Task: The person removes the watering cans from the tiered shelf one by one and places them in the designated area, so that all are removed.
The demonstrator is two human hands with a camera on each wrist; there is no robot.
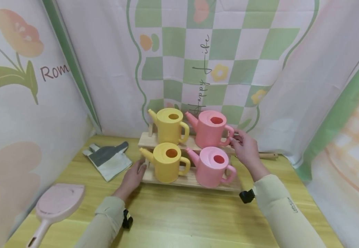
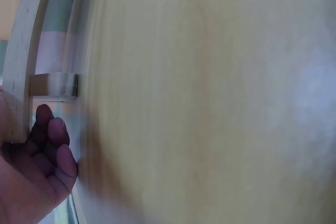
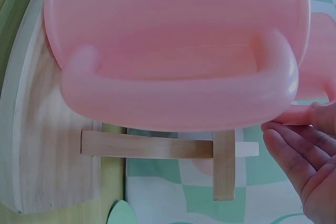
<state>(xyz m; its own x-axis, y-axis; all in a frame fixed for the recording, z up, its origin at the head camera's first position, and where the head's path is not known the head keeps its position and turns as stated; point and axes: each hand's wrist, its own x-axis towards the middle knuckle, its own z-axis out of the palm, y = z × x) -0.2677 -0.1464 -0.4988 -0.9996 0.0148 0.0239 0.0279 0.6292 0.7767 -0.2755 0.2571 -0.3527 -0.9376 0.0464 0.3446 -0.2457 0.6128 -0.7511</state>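
Note:
A small two-tier wooden rack (image 1: 188, 182) bears two yellow and two pink watering cans, spouts to the left. One yellow can (image 1: 170, 129) and a darker pink can (image 1: 208, 132) stand on the upper tier. Below them are the other yellow can (image 1: 166, 167) and a lighter pink can (image 1: 210, 171). My left hand (image 1: 135, 175) grips the left end of the lower board (image 2: 21, 61), fingers curled beneath it. My right hand (image 1: 246, 148) pinches the upper pink can's handle (image 3: 296, 115), thumb against its low part. The lower pink can's handle (image 3: 178, 100) fills much of the right wrist view.
A white and grey glove (image 1: 109, 160) lies left of the rack on the wooden table (image 1: 179, 220). Nearer on the left is a pink dustpan (image 1: 59, 201). Behind the right hand, a wooden stick (image 1: 268, 155) lies near the back edge. Printed curtains (image 1: 111, 69) enclose the table.

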